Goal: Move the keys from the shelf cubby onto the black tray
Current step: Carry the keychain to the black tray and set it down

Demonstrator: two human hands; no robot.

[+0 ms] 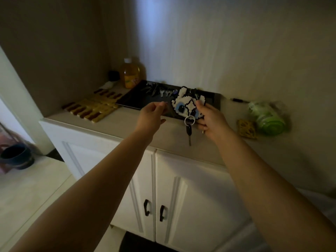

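The right hand [209,120] fingers pinch a pixel-bead keychain [187,104], its key [189,132] dangling below, over the black tray [134,99]. Left hand [151,113] fingers seem loosely curled, empty; blur hides detail.

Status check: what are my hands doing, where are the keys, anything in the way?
Right hand holds keychain, key dangling over the black tray. Left hand loosely curled, empty. Other keys already at tray's back. Nothing in the way.
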